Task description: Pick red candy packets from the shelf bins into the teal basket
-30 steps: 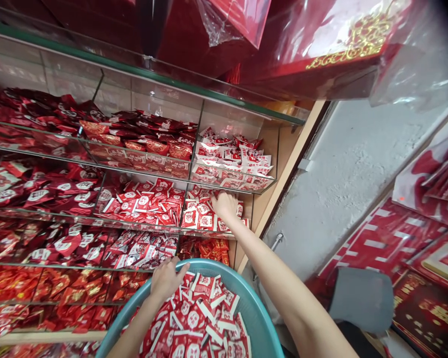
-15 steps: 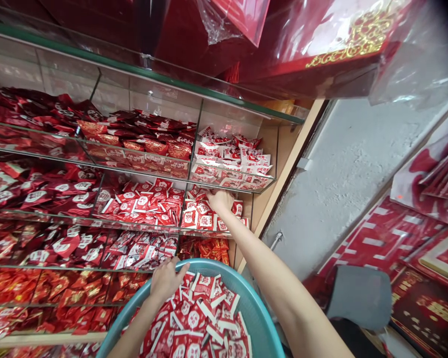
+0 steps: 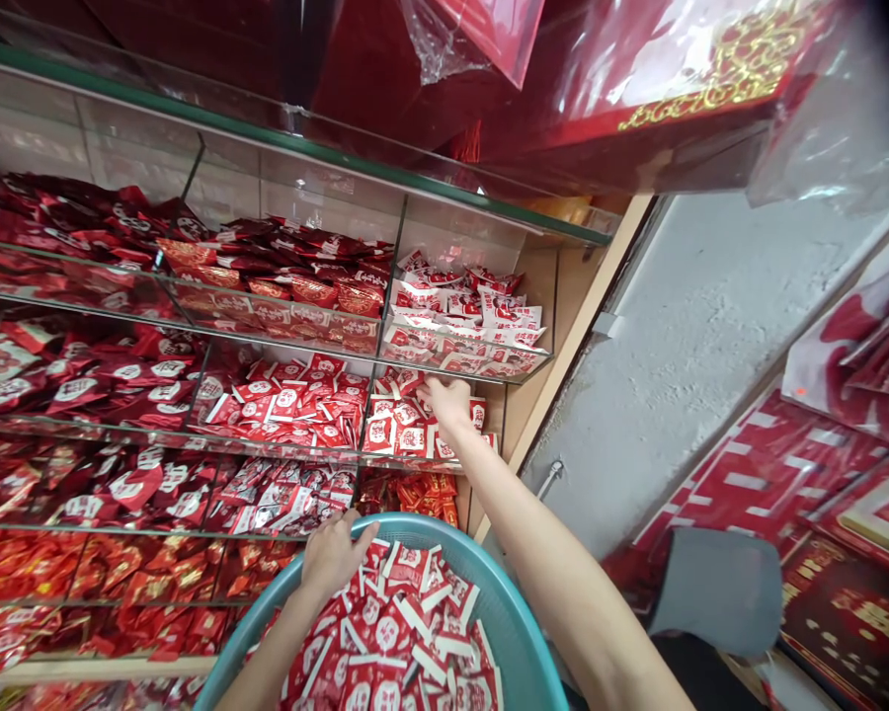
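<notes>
A teal plastic basket (image 3: 515, 602), full of small red-and-white candy packets (image 3: 389, 632), is in front of me at the bottom. My left hand (image 3: 333, 555) grips its rim on the left, thumb on the inner side and fingers over the edge. My right hand (image 3: 448, 403) reaches into the shelf compartment on the right, where similar red-and-white packets (image 3: 411, 439) lie in a pile. Its fingers are curled together at a red packet (image 3: 407, 381) on the left side of that pile; the fingertips are partly hidden.
Glass dividers and ledges split the shelves; a glass front (image 3: 466, 357) runs just above my right hand. White-and-red packets (image 3: 508, 311) fill the compartment overhead. Dark red packets (image 3: 148, 380) lie to the left. A wooden side panel (image 3: 563, 365), a wall (image 3: 682, 326) and a grey chair back (image 3: 718, 592) stand right.
The view has shifted slightly. My right hand stays at the candy pile, its fingers now a little lower and to the right. My left hand keeps its hold on the basket rim.
</notes>
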Motion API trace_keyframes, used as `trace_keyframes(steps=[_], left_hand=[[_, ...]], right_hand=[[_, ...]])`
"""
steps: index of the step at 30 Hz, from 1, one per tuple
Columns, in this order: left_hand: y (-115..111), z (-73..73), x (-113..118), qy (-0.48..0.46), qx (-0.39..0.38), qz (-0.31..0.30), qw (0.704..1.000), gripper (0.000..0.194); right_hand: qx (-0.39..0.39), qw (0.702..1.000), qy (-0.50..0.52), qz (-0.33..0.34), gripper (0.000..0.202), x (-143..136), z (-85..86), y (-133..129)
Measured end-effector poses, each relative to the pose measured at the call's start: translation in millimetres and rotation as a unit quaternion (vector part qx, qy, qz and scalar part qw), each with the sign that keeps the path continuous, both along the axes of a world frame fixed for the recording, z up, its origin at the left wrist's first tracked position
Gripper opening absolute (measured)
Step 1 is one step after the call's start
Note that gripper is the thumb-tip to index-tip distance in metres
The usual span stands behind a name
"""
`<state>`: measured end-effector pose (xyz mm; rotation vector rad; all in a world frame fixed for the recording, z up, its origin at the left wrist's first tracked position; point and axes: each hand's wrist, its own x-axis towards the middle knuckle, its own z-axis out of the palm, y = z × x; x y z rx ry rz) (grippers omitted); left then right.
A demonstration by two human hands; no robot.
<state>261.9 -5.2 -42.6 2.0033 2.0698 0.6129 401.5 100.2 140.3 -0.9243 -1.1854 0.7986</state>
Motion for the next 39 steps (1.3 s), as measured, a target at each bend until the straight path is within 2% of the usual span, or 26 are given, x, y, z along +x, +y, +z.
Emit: trace_keyframes(steps=[3,6,8,10,12,15,17,19,24,30,39], left_hand=[[0.8,0.7,0.5,-0.003,-0.004,-0.003,1.0,0.049],[1.4,0.3,0.8,0.002,-0.002,-0.003,1.0,0.05],[1.7,-0.4,0.8,0.008,-0.001,0.0,1.0,0.05],[1.8,-1.4,0.7,0.012,0.0,0.001,1.0,0.051],[1.8,-2.4,0.6,0.01,0.001,0.001,1.0,0.052],[1.4,-2.5,0.5,0.006,0.0,0.001,1.0,0.052],[0.8,-1.2,0.7,0.007,-0.003,-0.002,1.0,0.051],[0.2,1.0,1.0,0.008,-0.003,-0.004,1.0,0.05],[-0.3,6.1,1.8,0.005,-0.012,-0.008,1.0,0.046],[0.5,7.3,1.6,0.01,-0.006,-0.016,1.0,0.044],[0.5,7.2,0.9,0.013,0.0,-0.022,1.0,0.044]], right_hand=[[-0.009,0.998,0.051,0.018,0.018,18.8,-5.1,-33.9],[-0.018,0.993,0.099,0.061,0.02,44.2,-18.6,-78.7],[-0.041,0.992,0.088,0.075,0.02,61.8,-35.0,-106.5],[-0.077,0.992,0.048,0.083,0.02,78.3,-58.4,-127.1],[-0.103,0.992,0.007,0.069,0.021,93.0,-87.2,-138.5],[-0.107,0.992,-0.051,0.039,0.02,110.1,-129.8,-141.1],[-0.108,0.991,-0.071,0.029,0.018,116.8,-150.7,-138.2],[-0.122,0.99,-0.069,0.025,0.016,119.1,-163.7,-135.8],[-0.154,0.987,-0.047,0.012,0.017,114.7,-177.0,-136.3],[-0.104,0.983,-0.129,-0.074,0.021,118.5,-185.1,-136.7],[-0.119,0.971,-0.183,-0.098,0.025,117.7,-189.9,-140.6]])
